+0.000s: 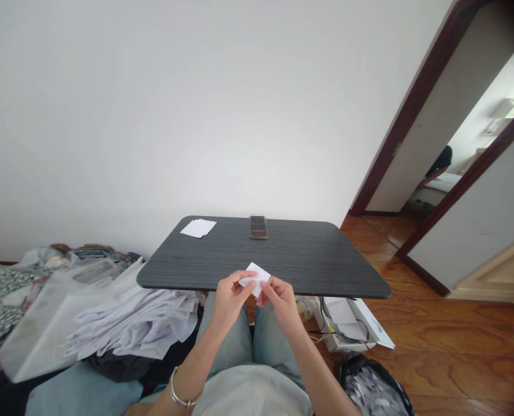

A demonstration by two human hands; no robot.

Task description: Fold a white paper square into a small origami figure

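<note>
A small folded piece of white paper (257,275) is held between both hands, just over the near edge of the dark table (309,254). My left hand (233,289) pinches its left side between thumb and fingers. On the right side, my right hand (278,293) grips it the same way, with the thumb on top. A fold line shows across the paper; its underside is hidden by the fingers. Several white paper sheets (198,227) lie in a loose stack at the table's far left corner.
A phone (258,227) lies at the table's far edge by the white wall. Clothes (140,323) are heaped on the left. Under the table's right side is a white box (347,332) with cables; a black bag (373,387) of paper scraps stands nearer.
</note>
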